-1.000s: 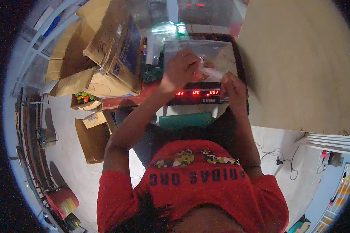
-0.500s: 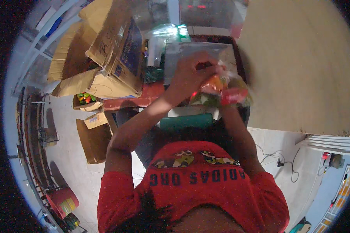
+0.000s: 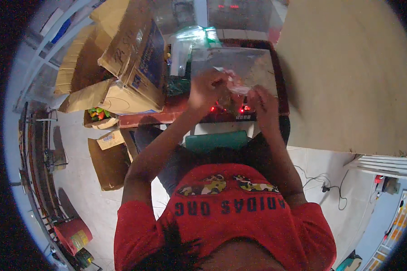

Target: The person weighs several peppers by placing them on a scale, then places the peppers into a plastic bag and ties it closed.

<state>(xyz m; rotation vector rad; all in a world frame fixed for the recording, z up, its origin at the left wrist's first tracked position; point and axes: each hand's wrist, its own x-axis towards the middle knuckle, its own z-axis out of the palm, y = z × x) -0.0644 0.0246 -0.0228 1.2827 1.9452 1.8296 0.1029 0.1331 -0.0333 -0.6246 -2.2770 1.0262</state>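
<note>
A clear plastic bag (image 3: 234, 83) is stretched between my two hands over a digital scale with a flat grey platform (image 3: 253, 61). My left hand (image 3: 205, 89) is closed on the bag's left side. At its right edge, my right hand (image 3: 263, 103) pinches the plastic with its fingertips. Pinkish and dull green patches show through the bag, but blur hides what they are. Below the hands, the scale's red-lit display (image 3: 244, 109) faces me, partly covered by the bag.
Left of the scale stands a large open cardboard box (image 3: 135, 67) on a reddish table (image 3: 144, 119). Lower down are a small box of red and green peppers (image 3: 98, 114) and an open carton (image 3: 108, 162). A broad wooden board (image 3: 348, 81) fills the right side.
The bag has moved left and its orange and red contents no longer show plainly. My right hand has come up into view at its right edge, and the scale's display is now uncovered.
</note>
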